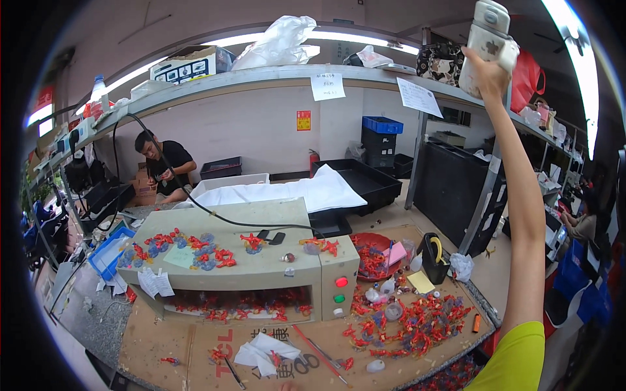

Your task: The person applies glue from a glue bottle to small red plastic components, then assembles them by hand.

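Note:
My right arm reaches up at the right, and my right hand (490, 77) is wrapped round a white insulated bottle (490, 43) with a dark flower-like mark. The bottle is upright at shelf height, beside a patterned bag (441, 62); whether it touches the shelf (261, 76) I cannot tell. At the lower edge shows only a small skin-coloured bit, perhaps my left hand (287, 386), its fingers hidden. Just above that lie a crumpled white tissue (261, 355), thin brushes (321, 348) and small red figurines (171, 360) on a cardboard sheet (156, 332).
A grey box-shaped machine (261, 218) with red and green buttons carries figurines on top and inside. Many figurines (424, 326) are heaped at the right, near a red dish (365, 238) and a black tape dispenser (432, 254). Another person (171, 163) sits beyond the bench.

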`<control>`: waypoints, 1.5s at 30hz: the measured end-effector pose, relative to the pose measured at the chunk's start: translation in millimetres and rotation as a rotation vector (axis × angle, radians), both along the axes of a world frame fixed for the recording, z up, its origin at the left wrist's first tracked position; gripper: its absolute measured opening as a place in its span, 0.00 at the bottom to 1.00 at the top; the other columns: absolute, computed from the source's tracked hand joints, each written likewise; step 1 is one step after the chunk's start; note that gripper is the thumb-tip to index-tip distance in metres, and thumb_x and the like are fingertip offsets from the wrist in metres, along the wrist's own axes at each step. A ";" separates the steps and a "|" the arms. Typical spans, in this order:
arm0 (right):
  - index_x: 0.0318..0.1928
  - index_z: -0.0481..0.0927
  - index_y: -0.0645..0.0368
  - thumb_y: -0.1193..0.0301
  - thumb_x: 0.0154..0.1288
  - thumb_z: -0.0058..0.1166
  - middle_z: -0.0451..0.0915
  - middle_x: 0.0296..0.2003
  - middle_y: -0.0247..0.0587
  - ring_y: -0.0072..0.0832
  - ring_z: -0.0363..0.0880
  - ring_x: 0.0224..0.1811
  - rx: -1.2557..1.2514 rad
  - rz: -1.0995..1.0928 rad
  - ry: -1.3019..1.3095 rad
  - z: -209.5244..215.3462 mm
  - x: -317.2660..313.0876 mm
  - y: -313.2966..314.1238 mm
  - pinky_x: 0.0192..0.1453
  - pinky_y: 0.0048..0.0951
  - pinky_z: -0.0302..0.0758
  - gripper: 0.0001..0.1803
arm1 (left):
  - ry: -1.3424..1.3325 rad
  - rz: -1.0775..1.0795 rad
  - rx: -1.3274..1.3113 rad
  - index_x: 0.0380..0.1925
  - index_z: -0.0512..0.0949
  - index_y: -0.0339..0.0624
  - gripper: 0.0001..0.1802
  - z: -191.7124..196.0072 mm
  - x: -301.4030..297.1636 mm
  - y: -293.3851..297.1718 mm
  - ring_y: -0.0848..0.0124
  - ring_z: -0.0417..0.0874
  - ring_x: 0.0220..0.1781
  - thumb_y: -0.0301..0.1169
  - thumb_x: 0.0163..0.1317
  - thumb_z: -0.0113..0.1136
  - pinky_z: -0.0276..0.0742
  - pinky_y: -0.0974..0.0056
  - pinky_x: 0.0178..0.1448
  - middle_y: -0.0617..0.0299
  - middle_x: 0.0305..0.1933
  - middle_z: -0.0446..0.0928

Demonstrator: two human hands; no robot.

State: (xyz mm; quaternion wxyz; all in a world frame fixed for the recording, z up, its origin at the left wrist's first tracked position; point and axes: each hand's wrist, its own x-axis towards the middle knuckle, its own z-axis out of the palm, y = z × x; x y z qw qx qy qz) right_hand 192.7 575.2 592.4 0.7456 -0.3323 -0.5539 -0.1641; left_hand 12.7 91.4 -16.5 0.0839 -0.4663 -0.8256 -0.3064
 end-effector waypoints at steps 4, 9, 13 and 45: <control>0.50 0.70 0.66 0.66 0.41 0.71 0.79 0.39 0.45 0.30 0.80 0.39 -0.096 0.547 -0.066 -126.8 29.8 -109.5 0.45 0.31 0.77 0.35 | -0.470 -0.057 0.410 0.56 0.64 0.29 0.27 25.5 -7.3 -6.7 0.43 0.59 0.65 0.30 0.57 0.55 0.50 0.45 0.70 0.41 0.62 0.62; 0.55 0.67 0.66 0.68 0.36 0.72 0.78 0.45 0.45 0.32 0.78 0.47 -0.557 0.870 -0.166 -298.9 33.9 -262.9 0.54 0.33 0.73 0.42 | -0.834 -0.435 0.846 0.57 0.59 0.33 0.49 176.8 -30.9 12.2 0.57 0.65 0.64 0.60 0.49 0.66 0.58 0.54 0.67 0.47 0.61 0.64; 0.54 0.67 0.67 0.67 0.33 0.73 0.78 0.44 0.45 0.33 0.79 0.45 -0.761 1.042 -0.115 -376.6 11.4 -339.6 0.52 0.33 0.74 0.44 | -0.994 -0.813 0.737 0.62 0.56 0.34 0.62 255.0 -26.4 54.1 0.54 0.66 0.65 0.65 0.35 0.70 0.60 0.55 0.67 0.44 0.63 0.63; 0.49 0.73 0.66 0.59 0.34 0.71 0.80 0.39 0.50 0.44 0.80 0.39 -0.937 1.513 -0.744 -488.0 -57.4 -438.0 0.45 0.37 0.76 0.39 | -1.628 -0.585 0.654 0.50 0.68 0.27 0.54 186.5 -66.5 -19.0 0.52 0.71 0.61 0.71 0.59 0.15 0.63 0.52 0.66 0.40 0.51 0.74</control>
